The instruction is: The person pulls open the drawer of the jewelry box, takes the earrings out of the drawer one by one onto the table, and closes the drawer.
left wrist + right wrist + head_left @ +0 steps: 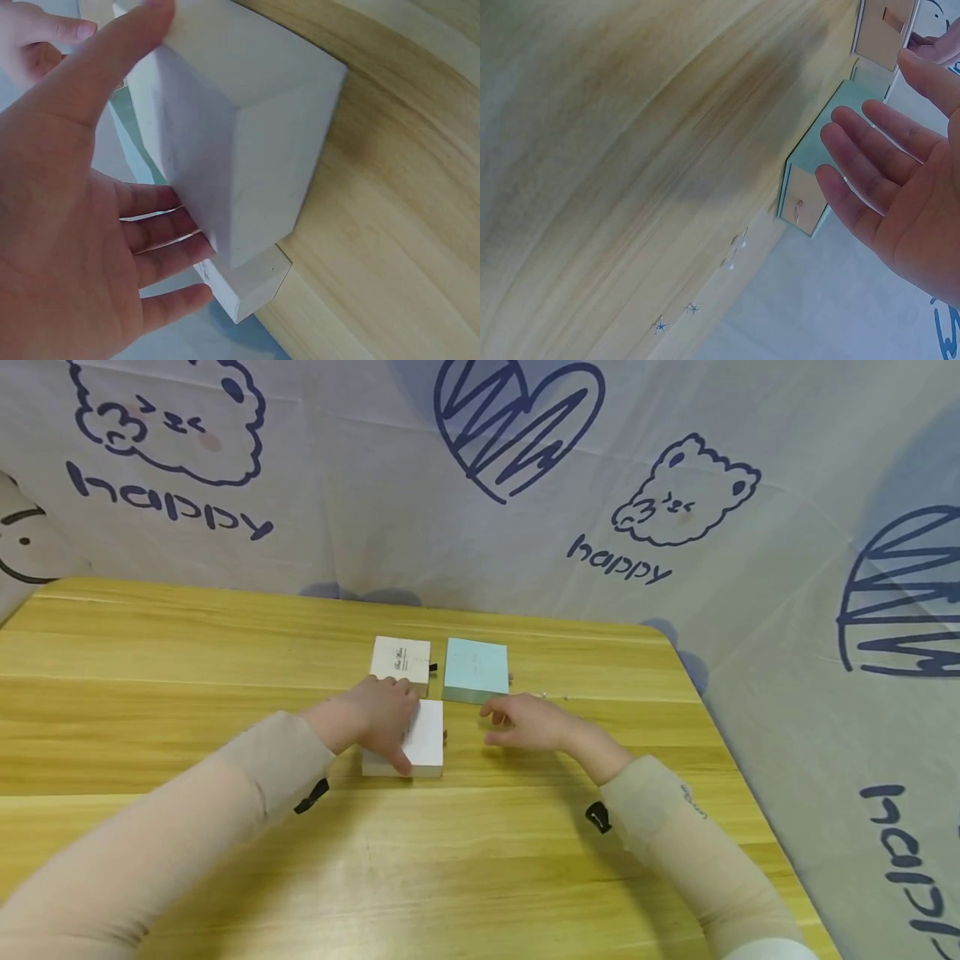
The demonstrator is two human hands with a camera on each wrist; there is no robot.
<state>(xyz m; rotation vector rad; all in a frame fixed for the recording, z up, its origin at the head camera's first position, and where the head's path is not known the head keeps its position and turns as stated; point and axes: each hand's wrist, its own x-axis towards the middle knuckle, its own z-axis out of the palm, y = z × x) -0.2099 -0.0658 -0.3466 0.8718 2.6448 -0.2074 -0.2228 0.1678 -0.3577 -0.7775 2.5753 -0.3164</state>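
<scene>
My left hand [375,718] lies across a white box [429,735], thumb at its near edge and fingers at its far edge. In the left wrist view the thumb and fingers span this white box [281,157]. Behind it on the table sits a cream box [386,652] with dark lettering and a black pull tab. A turquoise box [476,667] stands to the right of the cream one. My right hand [532,724] holds nothing; its fingers are loosely bent by the turquoise box's near right corner. The right wrist view shows that box's tan end with a pink tab.
Right of the turquoise box lie small pearl-like pieces [739,241] and small blue star-shaped pieces [660,326], near the back of the wooden table [450,860]. A printed white cloth [360,460] hangs behind the table and along its right side.
</scene>
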